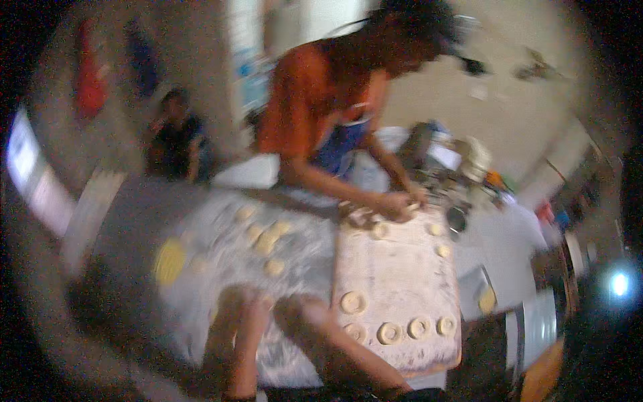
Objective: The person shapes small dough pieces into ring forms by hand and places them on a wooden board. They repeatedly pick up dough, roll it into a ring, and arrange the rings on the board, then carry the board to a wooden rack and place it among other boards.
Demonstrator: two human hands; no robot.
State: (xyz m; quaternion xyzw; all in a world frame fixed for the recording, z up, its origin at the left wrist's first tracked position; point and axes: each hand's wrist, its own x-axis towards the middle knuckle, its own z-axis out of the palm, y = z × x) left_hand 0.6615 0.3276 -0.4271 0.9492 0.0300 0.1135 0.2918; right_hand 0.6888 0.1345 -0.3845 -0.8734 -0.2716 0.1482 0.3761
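Both forearms reach in from the lower edge over a grey, flour-dusted table (194,228). My left hand (249,301) and my right hand (300,309) are close together, low over the flour. Motion blur smears the fingers of both, so any grip is hidden. Just beyond them lie several pale dough pieces (266,242). A flat yellow round (170,261) rests farther left. Beside my right forearm is a floured wooden board (395,281) with ring-shaped dough pieces (390,333) along its near edge and a few more pieces at its far end.
Across the table a person in an orange shirt (295,100) bends over the board's far end, with their hands (398,204) on dough there. Another person (177,137) sits at the back left. Cluttered items (449,161) stand behind the board. A bright lamp (619,284) shines at the right.
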